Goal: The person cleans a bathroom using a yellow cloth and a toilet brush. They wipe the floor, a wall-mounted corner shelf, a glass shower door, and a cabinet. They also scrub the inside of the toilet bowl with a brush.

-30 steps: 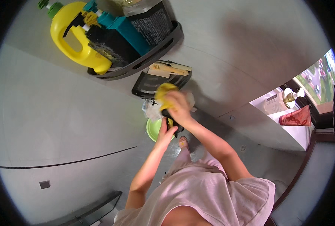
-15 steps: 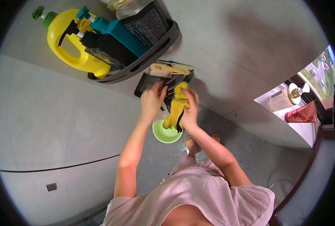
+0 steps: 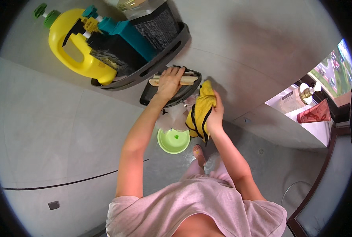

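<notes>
Left hand (image 3: pixel 170 81) is up on the small black shelf (image 3: pixel 152 94), fingers curled over the wooden brush (image 3: pixel 187 80) lying in it. Right hand (image 3: pixel 216 114) grips a yellow cloth (image 3: pixel 199 112), fingers clamped around it, pressed against the grey wall just right of the shelf. Below, a green basin (image 3: pixel 172 141) sits on the floor. Upper left, a bigger black shelf (image 3: pixel 160 59) carries a yellow jug (image 3: pixel 71 47) and teal bottles (image 3: pixel 122 33).

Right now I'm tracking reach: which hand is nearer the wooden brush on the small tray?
Left. The left hand rests on the wooden brush; the right hand holds a yellow cloth below it.
</notes>
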The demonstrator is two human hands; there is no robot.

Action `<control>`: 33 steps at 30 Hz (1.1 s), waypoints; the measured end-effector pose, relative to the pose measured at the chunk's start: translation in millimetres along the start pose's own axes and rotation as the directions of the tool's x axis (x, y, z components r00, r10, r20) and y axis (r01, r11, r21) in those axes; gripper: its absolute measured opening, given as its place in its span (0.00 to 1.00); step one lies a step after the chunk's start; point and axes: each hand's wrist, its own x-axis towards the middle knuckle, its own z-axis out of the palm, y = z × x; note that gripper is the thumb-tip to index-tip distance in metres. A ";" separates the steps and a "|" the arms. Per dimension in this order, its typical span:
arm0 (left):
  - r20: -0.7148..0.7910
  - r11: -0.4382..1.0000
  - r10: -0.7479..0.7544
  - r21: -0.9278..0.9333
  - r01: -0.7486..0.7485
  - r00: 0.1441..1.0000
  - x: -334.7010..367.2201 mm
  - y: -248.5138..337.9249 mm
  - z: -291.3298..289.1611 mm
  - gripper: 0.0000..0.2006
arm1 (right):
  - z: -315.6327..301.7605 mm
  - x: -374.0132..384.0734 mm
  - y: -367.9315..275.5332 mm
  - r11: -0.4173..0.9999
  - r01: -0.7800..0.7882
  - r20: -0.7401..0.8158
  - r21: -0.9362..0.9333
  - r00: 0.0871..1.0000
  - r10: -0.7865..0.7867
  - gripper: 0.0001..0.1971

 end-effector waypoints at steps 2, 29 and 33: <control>-0.009 1.000 0.031 0.005 -0.031 0.999 -1.5 3.5 -11.2 0.30 | -4.3 13.9 -10.4 0.999 -0.004 0.015 0.048 1.000 0.003 0.21; -0.117 0.410 -0.900 -0.555 0.723 0.420 -226.8 61.0 -94.3 0.19 | 131.6 137.1 12.1 -0.180 0.881 0.866 -0.437 0.466 0.180 0.20; -0.105 0.402 -0.900 -0.570 0.716 0.422 -219.3 64.9 -90.1 0.20 | 149.8 111.2 44.9 -0.122 0.879 0.887 -0.461 0.456 -0.064 0.20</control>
